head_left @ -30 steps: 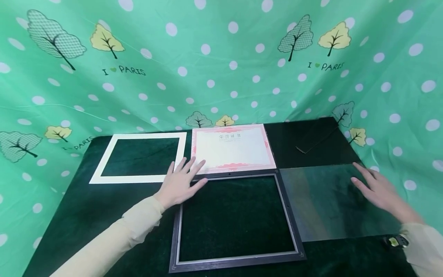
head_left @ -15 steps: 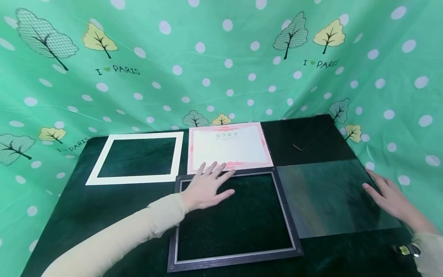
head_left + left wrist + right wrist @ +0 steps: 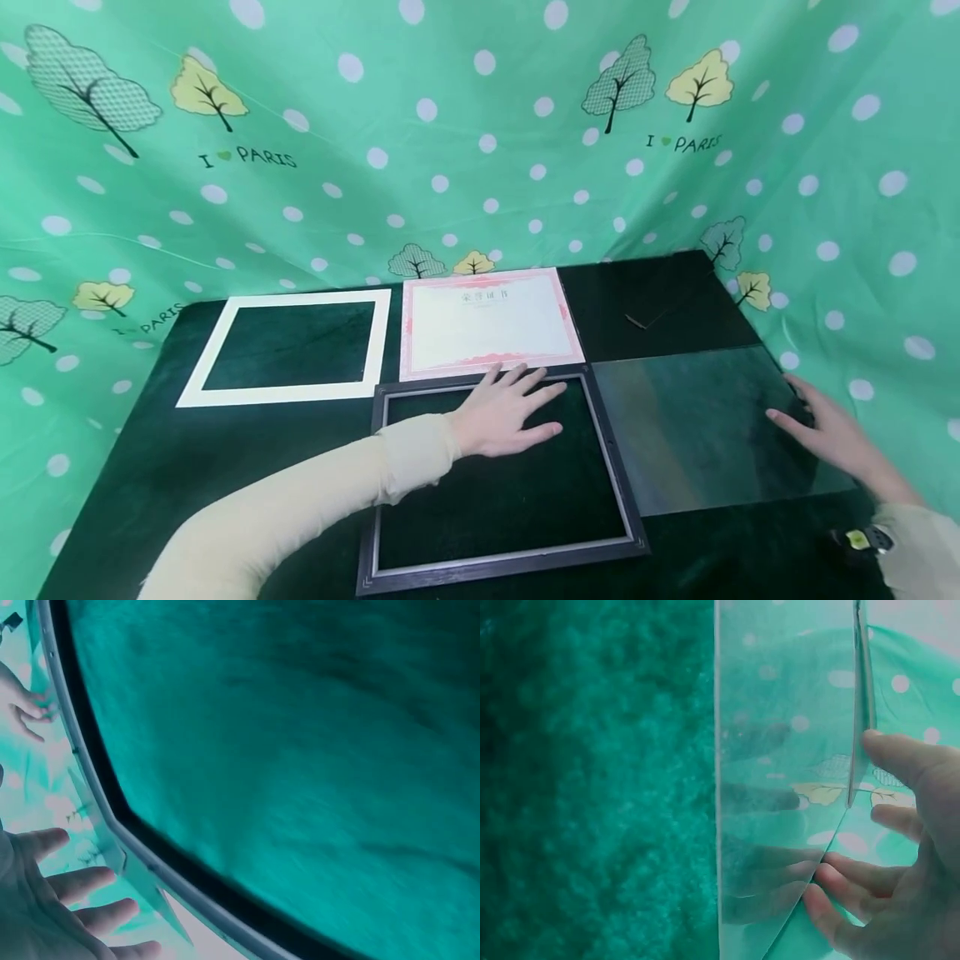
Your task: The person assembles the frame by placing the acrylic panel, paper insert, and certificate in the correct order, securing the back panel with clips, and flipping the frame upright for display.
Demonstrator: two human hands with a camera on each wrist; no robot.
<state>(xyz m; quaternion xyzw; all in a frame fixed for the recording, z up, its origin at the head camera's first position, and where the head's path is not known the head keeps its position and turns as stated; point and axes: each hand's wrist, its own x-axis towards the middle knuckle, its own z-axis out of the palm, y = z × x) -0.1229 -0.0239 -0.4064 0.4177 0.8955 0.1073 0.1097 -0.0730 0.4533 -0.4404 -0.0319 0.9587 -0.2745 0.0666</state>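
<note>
In the head view, my left hand (image 3: 504,414) reaches over the dark picture frame (image 3: 502,562), fingers spread, near the frame's far side. The left wrist view shows its palm and fingers (image 3: 81,883) beside the frame's edge, gripping nothing. My right hand (image 3: 831,433) is at the right edge of a clear sheet (image 3: 705,450) lying on the table. Several fingertips (image 3: 817,900) meet the sheet's edge in the right wrist view, where the sheet mirrors them. The thumb stays apart from these fingers. A pink-bordered certificate (image 3: 491,329) lies just beyond the frame.
A white mat border (image 3: 285,395) lies at the back left. At the back right is a black backing board (image 3: 660,287) with a stand flap on it. Dark green cloth (image 3: 247,467) covers the table. A green polka-dot curtain (image 3: 360,108) hangs behind and along both sides.
My left hand has moved right, from beside the white mat's corner to over the picture frame. The right hand has shifted slightly to the clear sheet's right edge.
</note>
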